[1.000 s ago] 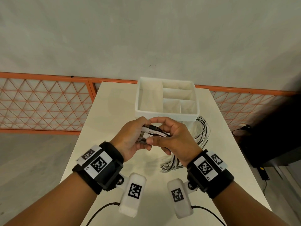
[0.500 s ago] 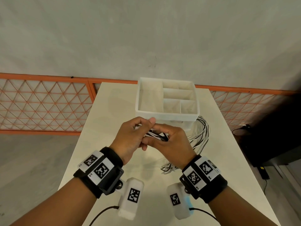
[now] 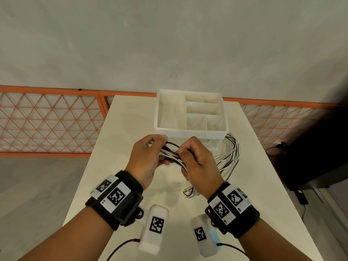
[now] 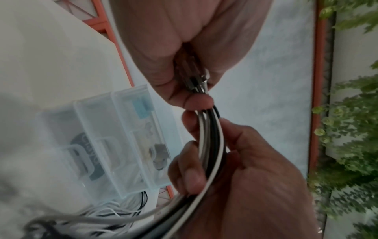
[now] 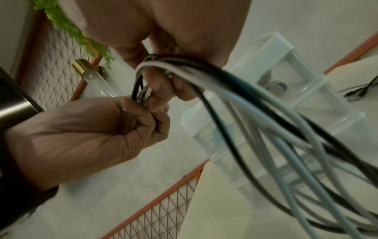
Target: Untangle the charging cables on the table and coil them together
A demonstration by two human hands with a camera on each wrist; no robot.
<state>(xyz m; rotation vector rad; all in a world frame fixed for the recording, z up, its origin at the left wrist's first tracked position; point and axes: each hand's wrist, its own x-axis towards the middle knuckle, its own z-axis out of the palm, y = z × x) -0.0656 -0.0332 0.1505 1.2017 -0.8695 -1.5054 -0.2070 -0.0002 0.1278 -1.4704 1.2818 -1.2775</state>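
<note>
A bundle of black and white charging cables spans between my two hands above the white table. My left hand grips the plug ends in its curled fingers. Just to its right, my right hand is closed round the same bundle, thumb on top. From the right hand the cables loop out to the right and drop to the table, where loose ends lie under my right wrist. The fingers hide how the plugs sit inside the left fist.
A white divided tray stands on a clear plastic box just beyond my hands. An orange mesh fence runs behind the table. Dark gear and a black cord lie on the floor at the right.
My hands have drawn a little apart. The right hand slid to the right along the bundle, exposing more cable between the fists. Both hands still hold the cables.
</note>
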